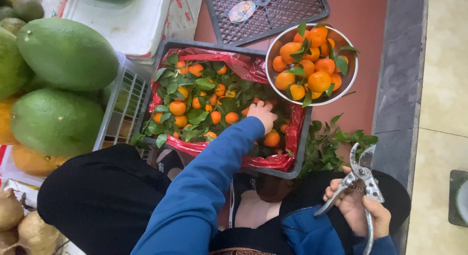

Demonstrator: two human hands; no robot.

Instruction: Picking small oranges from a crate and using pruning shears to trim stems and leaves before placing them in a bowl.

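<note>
My left hand [263,113], in a blue sleeve, reaches into a dark crate [300,160] lined with red plastic and full of small leafy tangerines [178,108]. Its fingers curl down among the fruit and leaves at the crate's right side, and whether they grip one is hidden. My right hand [363,213] is low at the right, closed around the handles of metal pruning shears [360,179] whose blades point up and stand slightly apart. A steel bowl [352,75] of trimmed tangerines [312,65] rests on the crate's far right corner.
Cut green leaves [329,140] lie on the red floor beside the crate. Large green pomelos [66,53] sit at the left on a white plastic basket [122,109]. A wire rack [265,11] lies beyond the crate. A grey stone kerb [399,79] runs along the right.
</note>
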